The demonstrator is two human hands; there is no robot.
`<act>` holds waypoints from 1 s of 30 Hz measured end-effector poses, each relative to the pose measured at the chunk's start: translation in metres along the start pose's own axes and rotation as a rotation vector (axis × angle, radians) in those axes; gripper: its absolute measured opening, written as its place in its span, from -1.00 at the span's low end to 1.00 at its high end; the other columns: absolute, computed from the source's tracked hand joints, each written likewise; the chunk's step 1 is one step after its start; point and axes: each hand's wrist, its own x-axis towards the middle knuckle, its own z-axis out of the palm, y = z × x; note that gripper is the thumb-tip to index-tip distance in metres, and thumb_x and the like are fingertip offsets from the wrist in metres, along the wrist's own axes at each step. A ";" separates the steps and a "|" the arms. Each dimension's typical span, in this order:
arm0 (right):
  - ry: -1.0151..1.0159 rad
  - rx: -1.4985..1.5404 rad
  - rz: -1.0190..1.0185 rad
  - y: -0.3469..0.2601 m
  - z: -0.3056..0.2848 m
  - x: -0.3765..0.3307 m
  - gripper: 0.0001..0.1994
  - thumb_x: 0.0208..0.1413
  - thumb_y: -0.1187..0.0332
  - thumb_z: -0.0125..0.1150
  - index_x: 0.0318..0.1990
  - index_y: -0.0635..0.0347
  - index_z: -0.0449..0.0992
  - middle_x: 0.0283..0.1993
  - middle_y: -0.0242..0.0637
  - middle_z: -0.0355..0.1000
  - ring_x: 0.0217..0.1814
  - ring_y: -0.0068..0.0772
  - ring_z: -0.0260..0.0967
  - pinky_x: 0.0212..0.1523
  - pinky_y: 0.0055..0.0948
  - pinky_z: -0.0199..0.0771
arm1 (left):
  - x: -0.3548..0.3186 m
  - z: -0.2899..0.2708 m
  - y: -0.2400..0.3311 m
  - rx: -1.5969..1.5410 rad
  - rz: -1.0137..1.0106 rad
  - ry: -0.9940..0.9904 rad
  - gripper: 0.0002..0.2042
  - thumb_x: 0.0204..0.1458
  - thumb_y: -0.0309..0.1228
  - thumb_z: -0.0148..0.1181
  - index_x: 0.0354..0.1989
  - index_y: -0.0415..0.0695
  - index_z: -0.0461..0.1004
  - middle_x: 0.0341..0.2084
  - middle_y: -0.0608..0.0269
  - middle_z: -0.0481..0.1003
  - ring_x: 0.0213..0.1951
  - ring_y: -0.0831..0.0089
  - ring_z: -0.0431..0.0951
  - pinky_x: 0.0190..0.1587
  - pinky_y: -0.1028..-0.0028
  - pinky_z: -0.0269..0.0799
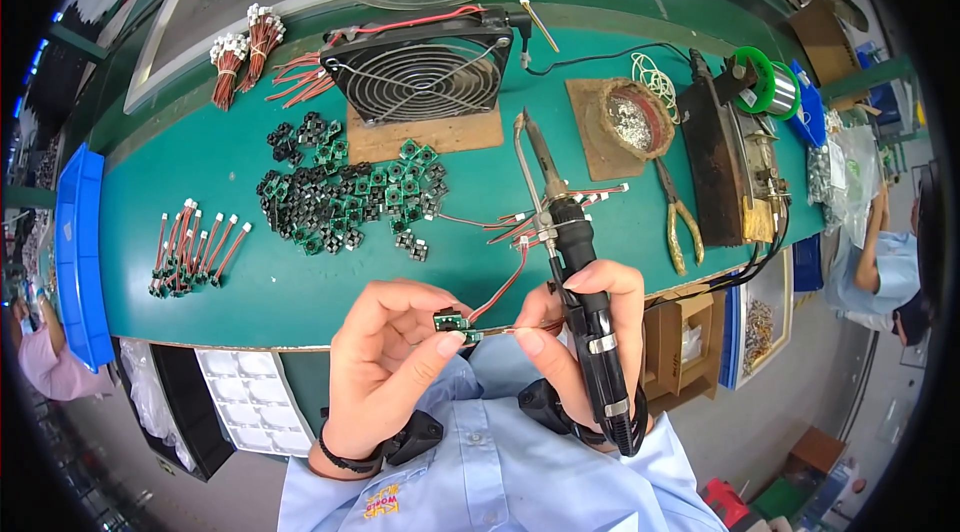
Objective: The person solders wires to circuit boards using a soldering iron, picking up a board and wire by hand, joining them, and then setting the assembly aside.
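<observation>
- Left hand (372, 357): pinching green circuit board (473, 337).
- Right hand (622, 317): gripping soldering iron (576, 240), fingertips at thin wire (496, 331).
- Apparent step: wire positioning; next calls for steady alignment.

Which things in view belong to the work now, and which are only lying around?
Likely used:
soldering iron
held circuit board
red wire lead
solder spool
pile of boards

Likely lying around:
blue tray
white compartment tray
cardboard box

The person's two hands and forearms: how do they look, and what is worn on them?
The left hand and right hand wear no gloves. The left wrist has a dark strap and a chunky black piece; the right, a similar black piece. The sleeves are light blue.
</observation>
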 end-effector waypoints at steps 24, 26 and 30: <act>-0.089 -0.160 -0.069 -0.003 0.007 -0.002 -0.57 -0.04 0.53 0.24 -0.10 0.14 0.10 -0.45 -0.27 0.38 -0.40 -0.47 0.35 -0.38 -0.55 0.32 | 0.010 -0.014 -0.035 -0.739 -0.363 -0.266 -0.77 0.12 -0.38 0.03 -0.09 -0.18 0.29 -0.29 0.16 0.35 -0.29 0.40 0.38 -0.25 0.45 0.32; -0.044 -0.186 -0.148 -0.001 0.010 0.000 -0.57 -0.14 0.57 0.26 -0.11 0.11 0.21 -0.40 -0.42 0.40 -0.47 -0.51 0.29 -0.28 -0.45 0.09 | 0.010 -0.014 -0.038 -0.737 -0.331 -0.257 -0.77 0.11 -0.37 0.05 -0.10 -0.15 0.30 -0.33 0.20 0.32 -0.30 0.40 0.36 -0.26 0.45 0.29; -0.075 -0.290 -0.200 -0.006 0.008 0.004 -0.58 -0.13 0.54 0.28 -0.13 0.07 0.21 -0.42 -0.50 0.43 -0.43 -0.58 0.30 -0.19 -0.41 0.00 | 0.011 -0.013 -0.037 -0.730 -0.308 -0.307 -0.77 0.09 -0.35 0.07 -0.11 -0.13 0.31 -0.39 0.23 0.27 -0.32 0.40 0.32 -0.28 0.47 0.23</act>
